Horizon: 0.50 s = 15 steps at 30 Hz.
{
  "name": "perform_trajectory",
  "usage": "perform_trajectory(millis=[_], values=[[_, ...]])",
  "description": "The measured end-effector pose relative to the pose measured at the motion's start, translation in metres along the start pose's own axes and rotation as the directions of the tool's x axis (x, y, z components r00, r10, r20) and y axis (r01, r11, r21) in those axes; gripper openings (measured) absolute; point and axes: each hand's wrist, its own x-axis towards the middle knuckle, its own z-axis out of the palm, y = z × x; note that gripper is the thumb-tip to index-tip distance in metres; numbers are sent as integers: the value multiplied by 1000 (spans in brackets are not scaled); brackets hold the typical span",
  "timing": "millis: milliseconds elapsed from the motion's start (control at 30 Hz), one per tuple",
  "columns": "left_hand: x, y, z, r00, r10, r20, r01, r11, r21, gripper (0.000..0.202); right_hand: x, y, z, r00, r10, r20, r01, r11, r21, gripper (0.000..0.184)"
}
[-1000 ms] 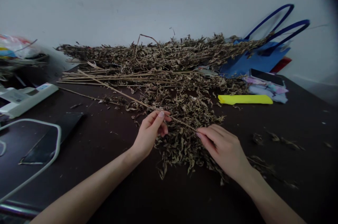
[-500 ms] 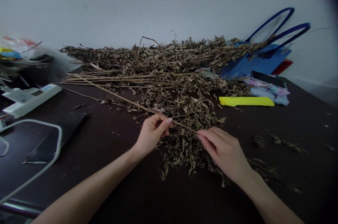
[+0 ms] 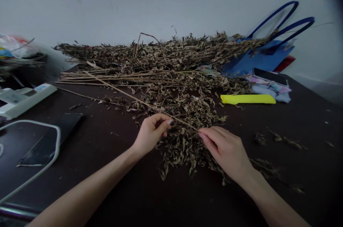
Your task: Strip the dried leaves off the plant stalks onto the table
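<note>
A long, thin dried plant stem [image 3: 120,90] runs slantwise over the middle of the dark table, most of its length bare. Its near end is pinched between the thumb and fingers of my right hand [image 3: 226,150]. Just below the stem is my left hand [image 3: 152,132], thumb and fingertips closed together; what they hold, if anything, is too small to make out. Under both hands spreads a heap of dried, curled leaves [image 3: 184,152]. Behind it lie several bare-ended stems [image 3: 88,77] side by side, leafy toward the right.
A thick bundle of dried plants [image 3: 160,54] lies along the wall. To the right are a yellow strip-like object [image 3: 248,99], a phone [image 3: 269,76] on a cloth and a blue bag [image 3: 243,62]. At left are a white power strip [image 3: 29,100], a white cable [image 3: 58,137] and a dark flat object [image 3: 50,141].
My left fingers have come off the stem and are now just below it. My right hand keeps its pinch on the stem's near end. The whole view has shifted slightly.
</note>
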Motion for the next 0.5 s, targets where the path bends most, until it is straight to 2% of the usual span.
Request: perform_trajectory(millis=[133,233,333,500], values=[[-2,4,5,997,-55,60,64,983,-173,34,0,-3,0,1000,-24,10,24,1000,-3,18],[-4,6,7,992,-93,81,111,957,-268,28,0,-7,1,999,-48,8,48,999,-2,18],[-5,6,9,989,-115,97,137,955,-262,19,0,-10,2,998,-63,5,63,998,5,18],[-7,6,10,988,-87,130,110,976,-185,18,-1,-12,3,997,-79,9,78,997,5,17]])
